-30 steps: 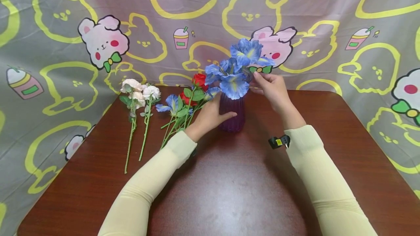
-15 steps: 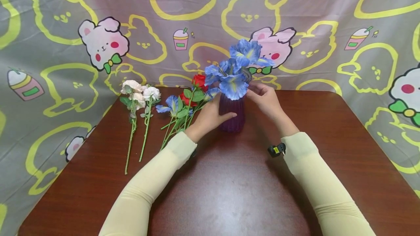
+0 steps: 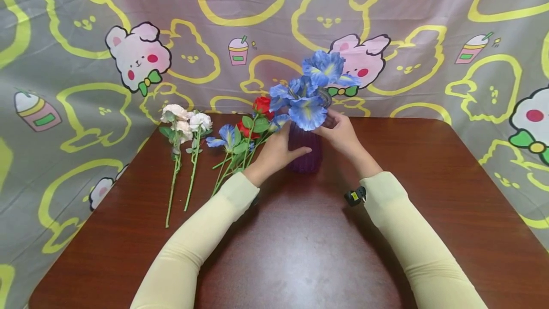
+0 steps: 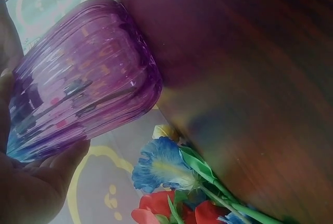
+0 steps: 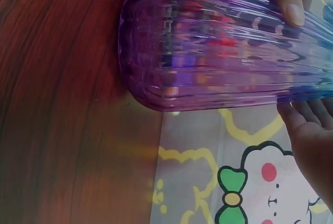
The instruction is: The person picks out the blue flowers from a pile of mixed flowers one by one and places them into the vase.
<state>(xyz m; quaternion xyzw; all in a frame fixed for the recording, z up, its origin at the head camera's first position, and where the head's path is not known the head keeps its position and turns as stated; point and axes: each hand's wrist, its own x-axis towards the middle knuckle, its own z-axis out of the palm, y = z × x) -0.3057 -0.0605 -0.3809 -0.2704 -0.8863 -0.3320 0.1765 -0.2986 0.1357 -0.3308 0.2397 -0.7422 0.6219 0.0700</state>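
Note:
A purple ribbed glass vase [image 3: 306, 154] stands upright on the table, bluer toward its neck in the right wrist view. Blue irises [image 3: 306, 108] rise from its mouth. My left hand [image 3: 274, 151] grips the vase from the left, its thumb across the front. On the other side my right hand [image 3: 343, 135] holds the vase near its neck, just under the blooms. In the right wrist view, the fingers [image 5: 299, 120] of that hand meet the upper glass. The stems inside the vase are blurred by the ribbed glass.
Left of the vase lie red roses [image 3: 262, 107] and another blue iris [image 3: 226, 138] with green stems. Farther left are pale pink flowers [image 3: 175, 114] and a white flower [image 3: 200, 121]. A patterned cloth [image 3: 266, 23] hangs behind the brown table [image 3: 296, 252].
My right hand has moved down and left from the iris blooms to the vase's neck. The left hand and the flowers stay in place.

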